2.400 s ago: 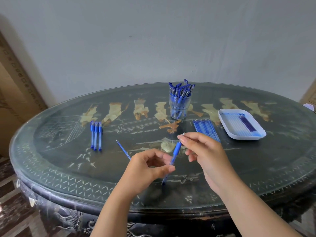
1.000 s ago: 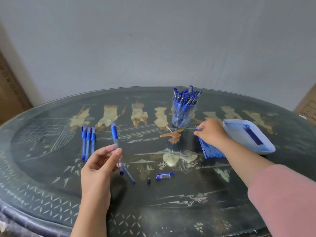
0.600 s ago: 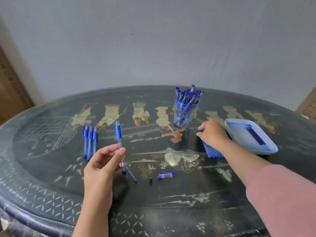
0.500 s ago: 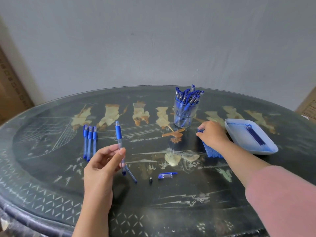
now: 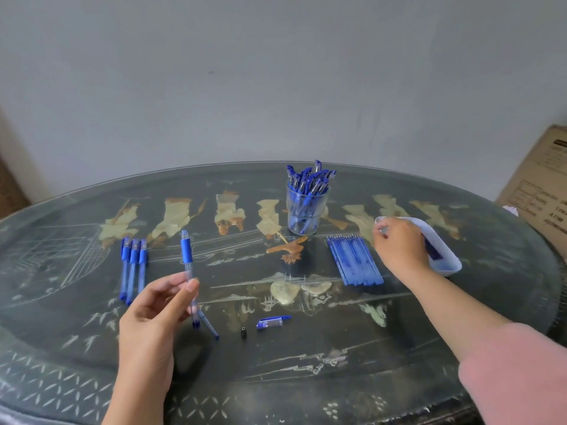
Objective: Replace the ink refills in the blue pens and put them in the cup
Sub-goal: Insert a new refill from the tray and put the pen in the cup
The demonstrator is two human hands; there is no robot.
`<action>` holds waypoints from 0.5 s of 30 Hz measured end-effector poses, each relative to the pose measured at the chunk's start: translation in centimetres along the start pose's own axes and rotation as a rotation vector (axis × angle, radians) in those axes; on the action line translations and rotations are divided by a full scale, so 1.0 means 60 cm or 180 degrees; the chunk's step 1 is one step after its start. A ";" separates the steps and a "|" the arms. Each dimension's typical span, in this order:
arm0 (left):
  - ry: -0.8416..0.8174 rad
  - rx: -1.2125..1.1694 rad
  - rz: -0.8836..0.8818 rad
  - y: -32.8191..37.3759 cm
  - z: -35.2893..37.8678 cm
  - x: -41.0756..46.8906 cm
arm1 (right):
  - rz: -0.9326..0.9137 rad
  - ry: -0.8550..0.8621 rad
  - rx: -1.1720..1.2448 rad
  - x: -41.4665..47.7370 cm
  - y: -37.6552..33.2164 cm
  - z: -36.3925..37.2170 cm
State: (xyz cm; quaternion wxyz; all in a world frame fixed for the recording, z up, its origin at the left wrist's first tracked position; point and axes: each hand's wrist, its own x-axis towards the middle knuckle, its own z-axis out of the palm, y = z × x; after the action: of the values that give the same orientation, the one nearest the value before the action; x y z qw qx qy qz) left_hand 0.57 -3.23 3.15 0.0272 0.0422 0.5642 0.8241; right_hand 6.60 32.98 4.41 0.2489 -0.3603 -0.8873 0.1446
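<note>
My left hand (image 5: pixel 153 311) pinches a clear blue-grip pen barrel (image 5: pixel 186 256), held upright above the table. A loose refill (image 5: pixel 210 326) lies on the table just below it. A blue pen cap (image 5: pixel 273 322) and a small black tip piece (image 5: pixel 243 331) lie near the middle. My right hand (image 5: pixel 400 245) hovers with curled fingers over the left rim of the white tray (image 5: pixel 453 266); what it holds is hidden. A row of new refills (image 5: pixel 354 262) lies left of that hand. The clear cup (image 5: pixel 306 210) full of blue pens stands behind.
Three blue pens (image 5: pixel 133 266) lie side by side at the left. Dark used refills (image 5: pixel 433 252) sit in the tray. The oval glass-topped table (image 5: pixel 306 378) stands against a grey wall. A cardboard box (image 5: pixel 541 194) stands at the far right.
My right hand has left the row of new refills and moved right to the tray. My left hand still holds the barrel upright, almost unmoved.
</note>
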 end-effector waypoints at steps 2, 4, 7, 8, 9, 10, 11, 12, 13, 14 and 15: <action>0.0003 -0.0005 -0.0016 0.001 0.003 -0.002 | 0.0372 0.0143 -0.0428 0.011 0.044 -0.030; 0.0020 0.0029 -0.0007 0.003 0.005 -0.005 | 0.0658 0.0086 -0.1012 0.018 0.084 -0.055; 0.0073 0.0060 -0.0030 0.001 0.007 -0.004 | 0.0663 -0.0140 -0.1874 0.018 0.116 -0.067; 0.0079 0.0069 -0.0032 -0.001 0.007 -0.004 | 0.0639 -0.0182 -0.2011 0.019 0.122 -0.066; 0.0081 0.0091 -0.0023 -0.002 0.007 -0.003 | 0.0618 -0.0203 -0.2084 0.021 0.126 -0.065; 0.0087 0.0128 -0.0008 -0.004 0.007 -0.002 | 0.0619 -0.0212 -0.2106 0.022 0.128 -0.063; 0.0097 0.0162 -0.0002 -0.005 0.006 -0.002 | 0.0629 -0.0230 -0.2105 0.024 0.130 -0.060; 0.0107 0.0178 -0.0006 -0.006 0.006 -0.001 | 0.0647 -0.0265 -0.2095 0.026 0.130 -0.059; 0.0122 0.0184 -0.0016 -0.007 0.006 -0.001 | 0.0658 -0.0298 -0.2091 0.027 0.131 -0.056; 0.0132 0.0191 -0.0024 -0.007 0.005 -0.001 | 0.0687 -0.0329 -0.2063 0.028 0.130 -0.054; 0.0136 0.0199 -0.0034 -0.008 0.005 0.000 | 0.0704 -0.0348 -0.2043 0.028 0.130 -0.052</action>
State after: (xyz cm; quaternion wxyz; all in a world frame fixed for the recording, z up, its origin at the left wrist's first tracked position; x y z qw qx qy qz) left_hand 0.59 -2.79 2.81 0.0181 0.0224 0.5904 0.8066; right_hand 11.70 39.90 4.17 0.0577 -0.5060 -0.8551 -0.0967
